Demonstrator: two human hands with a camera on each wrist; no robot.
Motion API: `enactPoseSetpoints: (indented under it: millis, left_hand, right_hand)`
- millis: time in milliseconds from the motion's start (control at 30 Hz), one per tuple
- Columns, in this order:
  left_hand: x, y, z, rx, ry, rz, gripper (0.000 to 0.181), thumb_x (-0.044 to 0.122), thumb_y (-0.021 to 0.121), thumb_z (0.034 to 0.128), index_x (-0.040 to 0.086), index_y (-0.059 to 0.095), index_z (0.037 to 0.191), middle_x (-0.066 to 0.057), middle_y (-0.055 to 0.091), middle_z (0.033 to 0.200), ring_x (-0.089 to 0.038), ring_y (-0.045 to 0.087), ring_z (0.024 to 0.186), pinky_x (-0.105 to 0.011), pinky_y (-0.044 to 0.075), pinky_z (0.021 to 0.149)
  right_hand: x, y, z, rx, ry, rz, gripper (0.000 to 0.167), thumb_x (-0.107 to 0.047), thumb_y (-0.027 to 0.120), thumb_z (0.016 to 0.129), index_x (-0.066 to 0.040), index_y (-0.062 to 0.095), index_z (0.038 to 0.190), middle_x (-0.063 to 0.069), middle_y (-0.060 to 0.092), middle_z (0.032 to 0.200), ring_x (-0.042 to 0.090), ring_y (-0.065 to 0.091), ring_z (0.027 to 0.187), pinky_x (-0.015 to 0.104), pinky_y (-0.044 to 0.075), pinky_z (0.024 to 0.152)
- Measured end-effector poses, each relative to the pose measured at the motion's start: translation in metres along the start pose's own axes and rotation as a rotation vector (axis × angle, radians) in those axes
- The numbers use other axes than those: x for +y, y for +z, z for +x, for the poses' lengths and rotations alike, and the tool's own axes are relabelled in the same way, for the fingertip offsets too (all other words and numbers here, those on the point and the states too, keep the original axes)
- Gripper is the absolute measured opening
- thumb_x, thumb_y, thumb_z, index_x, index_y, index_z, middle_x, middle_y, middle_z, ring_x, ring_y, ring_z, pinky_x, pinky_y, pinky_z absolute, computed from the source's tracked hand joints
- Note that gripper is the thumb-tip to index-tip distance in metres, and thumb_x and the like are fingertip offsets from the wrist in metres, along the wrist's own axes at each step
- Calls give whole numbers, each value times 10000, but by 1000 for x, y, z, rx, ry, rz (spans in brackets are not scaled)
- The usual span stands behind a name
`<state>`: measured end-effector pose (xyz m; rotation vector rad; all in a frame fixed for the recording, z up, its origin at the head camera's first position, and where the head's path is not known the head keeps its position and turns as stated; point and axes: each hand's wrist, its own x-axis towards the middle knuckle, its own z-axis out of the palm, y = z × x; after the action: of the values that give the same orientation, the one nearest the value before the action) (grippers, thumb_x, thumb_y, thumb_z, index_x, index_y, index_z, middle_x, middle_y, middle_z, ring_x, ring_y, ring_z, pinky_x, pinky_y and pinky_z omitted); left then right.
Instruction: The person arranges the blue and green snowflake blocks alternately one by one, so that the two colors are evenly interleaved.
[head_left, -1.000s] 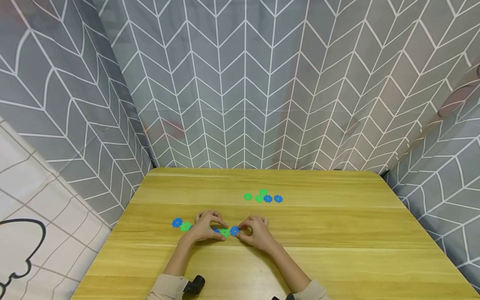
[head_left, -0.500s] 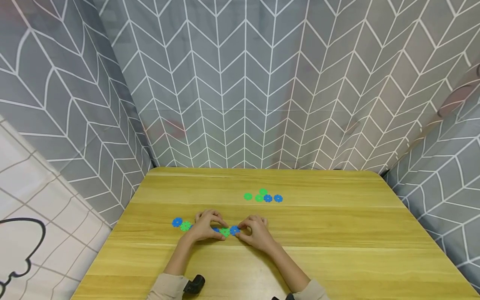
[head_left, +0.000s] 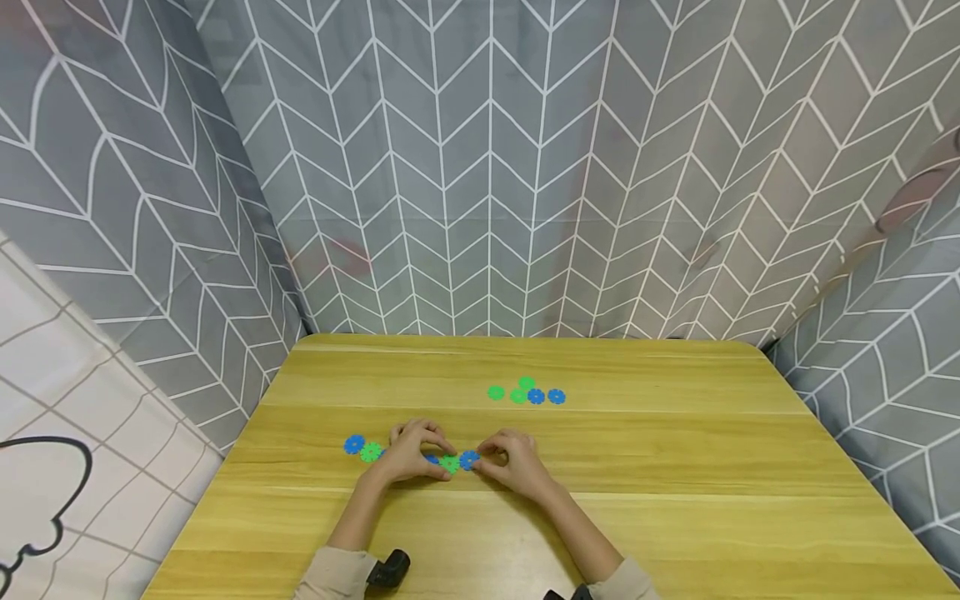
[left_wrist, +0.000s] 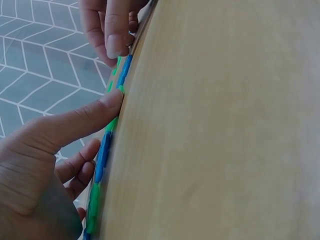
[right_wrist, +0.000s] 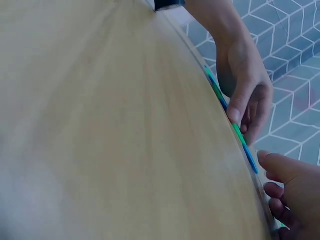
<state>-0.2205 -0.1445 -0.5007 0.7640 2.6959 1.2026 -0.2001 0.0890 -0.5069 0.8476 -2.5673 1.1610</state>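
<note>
A row of blue and green notched plastic building discs lies on the table, partly hidden under my left hand (head_left: 411, 451). That hand holds a green disc (head_left: 449, 464) between thumb and fingertips. At the row's right end lies a blue disc (head_left: 468, 460), flat beside the green one. My right hand (head_left: 516, 463) is at its right edge; in the right wrist view its thumb (right_wrist: 272, 162) appears slightly raised off the disc. Another blue disc (head_left: 355, 444) and green disc (head_left: 371, 452) show at the row's left end. Whether neighbouring discs interlock is too small to tell.
Farther back on the wooden table (head_left: 675, 467) lie several loose discs, among them a green disc (head_left: 496, 392) and a blue disc (head_left: 557, 397). A grey patterned curtain (head_left: 487, 167) hangs behind the table and along its sides.
My right hand's fingers have loosened and shifted slightly off the blue disc's right edge. The left hand and the row of discs look unchanged.
</note>
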Motion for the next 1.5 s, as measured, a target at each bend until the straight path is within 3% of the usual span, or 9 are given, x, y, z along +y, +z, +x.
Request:
enactPoseSetpoints:
  millis: [133,333,500,700,867,967,1267,1500]
  left_hand:
    - [0,0,0,0,3,2,247,253,870,638,223,754,853,26,540,1021,-283,441,1065,-597,75,991]
    - [-1,1,1,5,13,9,246,256,871,636,223,756,850,17,546,1023,-294,442,1061,-594,89,978]
    - [0,0,1,3,13,5,244,250,872,636,217,756,848,2,544,1036,-296,441,1065,-594,88,978]
    - [0,-1,1,6,14,5,243,245,873,634,218,758,847,2,542,1033,-292,441,1056,-588,89,972]
    - [0,-1,1,10,20,21,247,251,874,632,221,760,849,13,544,1018,-285,449,1038,-597,94,968]
    - [0,-1,1,5,21,21,247,249,872,635,215,760,852,14,542,1011,-280,452,1031,-604,90,968]
    - [3,0,0,4,16,2,239,247,870,638,211,759,846,18,538,1011,-278,449,1028,-607,83,976]
    - [2,0,0,6,13,18,240,257,870,636,226,758,846,21,540,1029,-265,449,1040,-583,98,975]
  right_hand:
    - [9,-5,4,27,-6,20,200,-146,745,801,-2,703,933,57,663,864,195,621,797,283,513,715]
    - [27,-16,15,130,55,47,252,-86,744,786,50,682,988,93,653,857,231,615,783,291,519,699]
    - [40,-23,31,210,94,-19,308,-91,758,762,63,680,1016,104,640,831,254,600,759,363,504,702]
    - [47,-21,51,234,190,-96,364,-152,768,765,42,679,1060,118,632,860,277,603,790,440,433,723]
    - [48,-15,60,209,305,-198,461,-274,753,790,24,654,1128,193,602,1058,367,554,987,533,333,815]
    - [48,-12,62,191,352,-251,438,-305,719,820,12,664,1118,207,571,1129,393,512,1064,533,309,852]
    - [49,-11,59,207,300,-288,204,-179,670,858,-22,735,972,190,584,1082,372,516,1032,500,301,804]
    - [53,-12,63,194,304,-297,382,-317,699,835,-45,690,1102,179,581,1088,365,519,1024,483,304,778]
